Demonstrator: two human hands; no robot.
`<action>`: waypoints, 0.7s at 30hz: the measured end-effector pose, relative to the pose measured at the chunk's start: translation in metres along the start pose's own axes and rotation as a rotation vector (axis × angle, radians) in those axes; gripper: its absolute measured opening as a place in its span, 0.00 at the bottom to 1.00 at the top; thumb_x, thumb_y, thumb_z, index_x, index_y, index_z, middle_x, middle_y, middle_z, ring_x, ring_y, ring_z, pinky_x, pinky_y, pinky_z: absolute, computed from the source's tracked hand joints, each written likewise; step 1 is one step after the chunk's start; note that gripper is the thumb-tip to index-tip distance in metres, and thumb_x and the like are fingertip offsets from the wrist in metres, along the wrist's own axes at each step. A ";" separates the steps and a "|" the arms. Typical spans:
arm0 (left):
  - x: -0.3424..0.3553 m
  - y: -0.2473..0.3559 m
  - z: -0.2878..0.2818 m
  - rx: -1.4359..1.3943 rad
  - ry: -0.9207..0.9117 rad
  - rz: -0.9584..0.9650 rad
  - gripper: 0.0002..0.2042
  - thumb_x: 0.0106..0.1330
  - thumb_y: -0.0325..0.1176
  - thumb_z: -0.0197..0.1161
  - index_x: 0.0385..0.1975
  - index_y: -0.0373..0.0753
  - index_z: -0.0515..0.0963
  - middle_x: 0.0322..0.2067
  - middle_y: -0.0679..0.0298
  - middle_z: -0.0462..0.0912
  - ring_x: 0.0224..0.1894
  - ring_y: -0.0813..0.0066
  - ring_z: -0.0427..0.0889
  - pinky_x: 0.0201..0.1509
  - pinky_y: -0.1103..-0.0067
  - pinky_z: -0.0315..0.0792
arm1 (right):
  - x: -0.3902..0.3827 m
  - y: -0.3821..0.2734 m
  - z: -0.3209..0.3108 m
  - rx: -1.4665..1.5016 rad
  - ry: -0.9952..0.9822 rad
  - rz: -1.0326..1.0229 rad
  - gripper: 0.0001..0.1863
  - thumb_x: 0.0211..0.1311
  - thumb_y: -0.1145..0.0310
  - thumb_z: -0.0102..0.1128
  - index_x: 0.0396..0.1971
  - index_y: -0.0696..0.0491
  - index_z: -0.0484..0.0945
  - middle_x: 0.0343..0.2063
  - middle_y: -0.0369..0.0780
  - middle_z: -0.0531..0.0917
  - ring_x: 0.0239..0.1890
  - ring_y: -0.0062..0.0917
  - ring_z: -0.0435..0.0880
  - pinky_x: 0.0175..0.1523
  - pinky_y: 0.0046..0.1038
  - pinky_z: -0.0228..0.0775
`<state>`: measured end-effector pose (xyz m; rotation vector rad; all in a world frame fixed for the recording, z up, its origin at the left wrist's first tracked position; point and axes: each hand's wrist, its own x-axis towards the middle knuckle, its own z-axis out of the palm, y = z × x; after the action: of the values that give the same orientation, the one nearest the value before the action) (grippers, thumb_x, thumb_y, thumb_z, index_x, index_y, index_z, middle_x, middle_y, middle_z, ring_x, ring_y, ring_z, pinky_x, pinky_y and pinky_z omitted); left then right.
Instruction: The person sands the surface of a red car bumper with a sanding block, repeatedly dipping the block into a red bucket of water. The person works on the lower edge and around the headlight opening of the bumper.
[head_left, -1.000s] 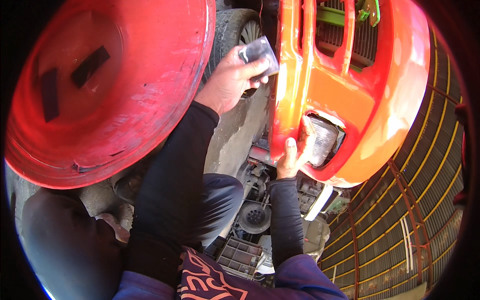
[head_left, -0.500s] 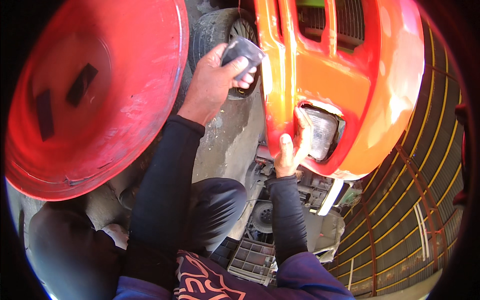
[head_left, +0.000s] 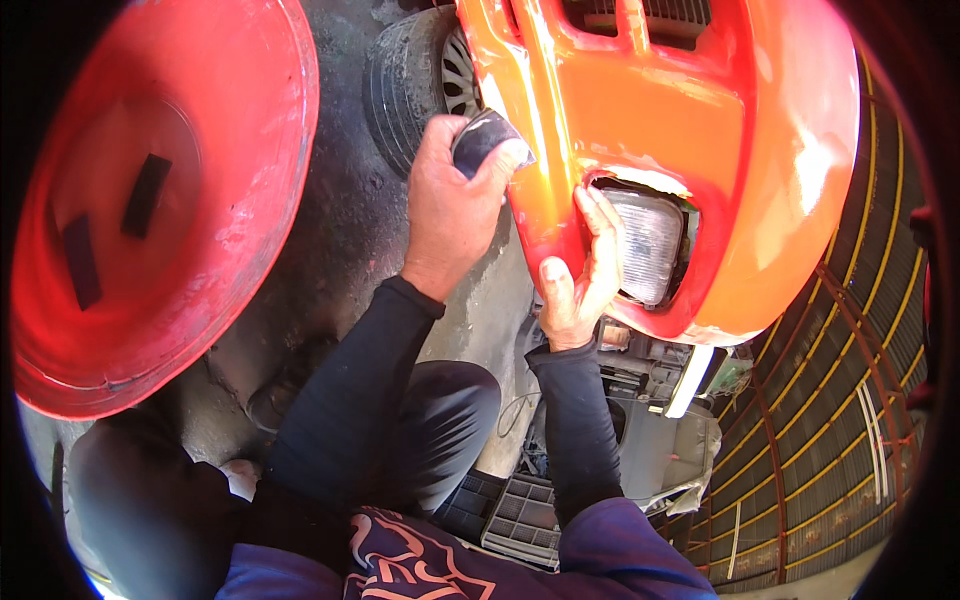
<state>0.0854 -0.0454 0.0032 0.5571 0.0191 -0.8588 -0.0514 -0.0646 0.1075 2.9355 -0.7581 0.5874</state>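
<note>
An orange-red car bumper (head_left: 650,120) with a rectangular fog lamp (head_left: 645,245) in its opening fills the upper right. My left hand (head_left: 458,200) is closed around a dark grey folded piece of sandpaper (head_left: 487,140), thumb on top. The sandpaper is at the bumper's left edge; whether it touches cannot be made out. My right hand (head_left: 585,275) lies along the bumper beside the lamp, fingers stretched out and thumb apart, holding nothing. To the left stands a large red basin (head_left: 250,120) with two dark flat strips (head_left: 147,195) inside.
A car tyre (head_left: 405,85) lies behind my left hand. Below the bumper are a grey plastic crate (head_left: 520,515) and assorted car parts (head_left: 650,430). My bent knee (head_left: 450,410) is between my forearms. Corrugated metal sheeting (head_left: 840,400) with yellow lines curves along the right.
My left hand has brought the sandpaper down and closer to the bumper. The view has shifted, so the basin sits further left. My right hand stays by the lamp.
</note>
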 end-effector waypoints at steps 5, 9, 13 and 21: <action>0.035 0.011 -0.004 0.035 0.062 0.372 0.13 0.66 0.30 0.73 0.40 0.34 0.74 0.33 0.62 0.84 0.35 0.82 0.81 0.39 0.79 0.76 | 0.001 -0.001 -0.001 -0.013 -0.004 -0.022 0.45 0.58 0.39 0.69 0.63 0.62 0.75 0.60 0.56 0.76 0.64 0.48 0.75 0.70 0.45 0.63; 0.009 -0.002 -0.002 -0.034 0.012 0.052 0.14 0.67 0.29 0.71 0.43 0.33 0.73 0.34 0.63 0.83 0.34 0.82 0.77 0.42 0.79 0.75 | 0.003 -0.001 -0.001 -0.035 -0.002 -0.058 0.45 0.58 0.39 0.69 0.63 0.62 0.75 0.60 0.56 0.76 0.63 0.49 0.75 0.70 0.46 0.64; -0.010 -0.003 -0.015 -0.067 -0.016 0.148 0.11 0.70 0.29 0.69 0.45 0.38 0.73 0.36 0.68 0.81 0.34 0.85 0.77 0.37 0.82 0.75 | 0.006 -0.004 -0.002 -0.038 -0.003 -0.069 0.43 0.55 0.45 0.72 0.61 0.62 0.76 0.59 0.57 0.77 0.62 0.50 0.76 0.68 0.45 0.66; 0.017 0.012 -0.018 -0.134 -0.002 0.037 0.06 0.73 0.33 0.64 0.43 0.45 0.75 0.33 0.72 0.80 0.29 0.83 0.75 0.34 0.79 0.76 | 0.005 -0.008 0.004 0.040 0.169 -0.061 0.38 0.52 0.45 0.73 0.56 0.60 0.79 0.56 0.53 0.80 0.57 0.49 0.80 0.61 0.44 0.72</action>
<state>0.1094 -0.0424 -0.0108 0.4298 0.0637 -0.8152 -0.0427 -0.0604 0.1059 2.8851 -0.6434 0.8423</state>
